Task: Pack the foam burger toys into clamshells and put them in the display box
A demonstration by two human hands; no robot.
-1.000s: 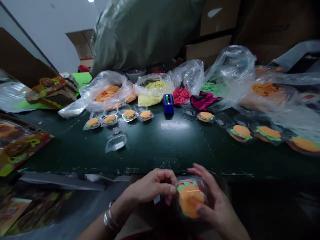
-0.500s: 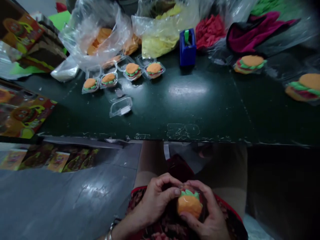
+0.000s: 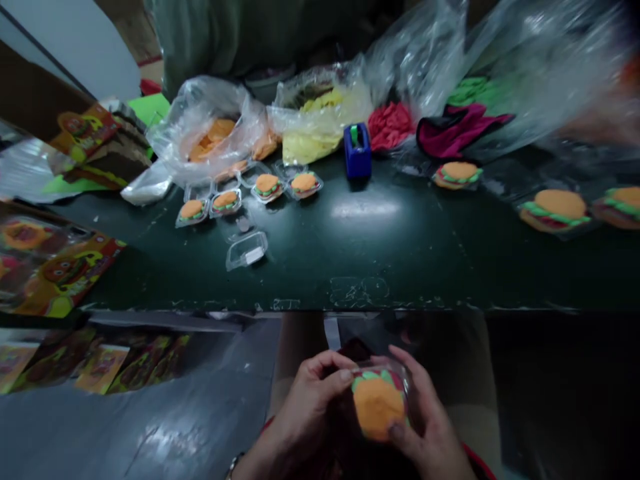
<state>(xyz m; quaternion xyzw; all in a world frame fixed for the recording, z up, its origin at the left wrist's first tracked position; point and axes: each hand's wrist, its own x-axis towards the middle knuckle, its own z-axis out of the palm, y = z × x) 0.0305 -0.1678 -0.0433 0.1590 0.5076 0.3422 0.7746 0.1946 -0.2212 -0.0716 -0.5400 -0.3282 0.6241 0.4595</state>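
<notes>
Above my lap, between both hands, is a toy burger (image 3: 379,407) with an orange bun and a green frilled layer, inside a clear plastic box (image 3: 395,371). My left hand (image 3: 315,393) pinches the box's left upper edge between thumb and fingers. My right hand (image 3: 425,417) wraps the right side, its thumb over the bun and its index finger stretched along the far corner. Beyond them on the dark green table (image 3: 300,280) lies an open clear box (image 3: 247,251). Several more burgers, among them one in a clear box (image 3: 305,185), stand behind it.
A blue tape dispenser (image 3: 357,152) stands mid-table. Behind are plastic bags with orange pieces (image 3: 213,140), yellow pieces (image 3: 313,147) and red pieces (image 3: 390,127). A magenta cloth (image 3: 453,132) lies to the right. Loose burgers (image 3: 555,210) sit at right; a printed carton (image 3: 65,267) at left.
My view has tilted up, so the table sits lower in the picture. The burger in my hands is turned to show more bun, and my right index finger has lifted off the far edge.
</notes>
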